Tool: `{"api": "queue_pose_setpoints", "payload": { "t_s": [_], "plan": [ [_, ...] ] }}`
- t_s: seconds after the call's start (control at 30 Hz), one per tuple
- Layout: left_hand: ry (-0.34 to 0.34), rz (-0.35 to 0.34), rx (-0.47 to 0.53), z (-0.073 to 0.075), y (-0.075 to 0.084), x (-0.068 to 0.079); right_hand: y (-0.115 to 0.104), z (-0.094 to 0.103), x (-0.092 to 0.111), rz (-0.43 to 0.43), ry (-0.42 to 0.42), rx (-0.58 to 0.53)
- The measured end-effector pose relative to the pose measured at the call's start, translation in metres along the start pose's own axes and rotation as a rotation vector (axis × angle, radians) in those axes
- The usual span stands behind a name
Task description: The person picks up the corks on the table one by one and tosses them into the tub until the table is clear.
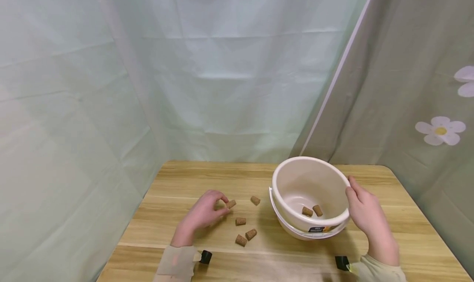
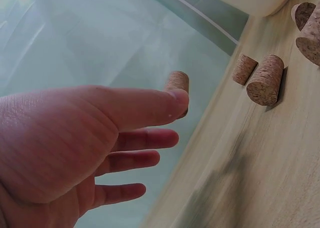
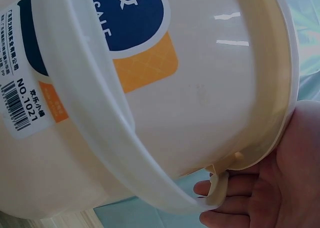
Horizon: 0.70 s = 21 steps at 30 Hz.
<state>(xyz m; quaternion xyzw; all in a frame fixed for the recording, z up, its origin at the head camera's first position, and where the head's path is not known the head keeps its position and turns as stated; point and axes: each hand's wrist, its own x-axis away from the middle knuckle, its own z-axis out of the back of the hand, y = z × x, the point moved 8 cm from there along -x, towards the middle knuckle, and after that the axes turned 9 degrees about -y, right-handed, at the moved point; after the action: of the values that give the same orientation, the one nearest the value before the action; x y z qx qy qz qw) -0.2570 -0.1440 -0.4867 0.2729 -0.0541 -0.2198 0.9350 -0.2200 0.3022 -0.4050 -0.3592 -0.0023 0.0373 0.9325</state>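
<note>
My left hand [image 1: 205,211] pinches a cork [image 1: 231,204] between thumb and fingers, above the left part of the table. In the left wrist view this cork [image 2: 177,80] sticks out past the thumb tip, while the other fingers extend below. Several more corks [image 1: 240,221] lie loose between that hand and a white bucket [image 1: 292,228]. Two corks [image 1: 307,211] rest on the bucket's bottom. At the bucket's right side my right hand [image 1: 368,212] grips the rim, thumb toward the inside. The right wrist view shows its fingers [image 3: 237,188] under the rim near the handle joint.
The bucket's white handle [image 3: 95,97] hangs down across its labelled side. The wooden table [image 1: 289,259] ends at a pale curtain [image 1: 237,88] behind and on the left. A grey curtain with flowers [image 1: 440,131] hangs on the right.
</note>
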Motion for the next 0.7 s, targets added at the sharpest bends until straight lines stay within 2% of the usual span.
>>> {"api": "queue_pose_setpoints", "payload": {
  "t_s": [0.43, 0.7],
  "plan": [
    [0.017, -0.024, 0.037, 0.006, 0.008, 0.001, -0.002, 0.002, 0.000, -0.003, 0.006, 0.012],
    [0.033, -0.065, 0.019, 0.007, 0.013, 0.000, -0.001, 0.001, -0.002, -0.001, -0.007, 0.020]
  ]
}}
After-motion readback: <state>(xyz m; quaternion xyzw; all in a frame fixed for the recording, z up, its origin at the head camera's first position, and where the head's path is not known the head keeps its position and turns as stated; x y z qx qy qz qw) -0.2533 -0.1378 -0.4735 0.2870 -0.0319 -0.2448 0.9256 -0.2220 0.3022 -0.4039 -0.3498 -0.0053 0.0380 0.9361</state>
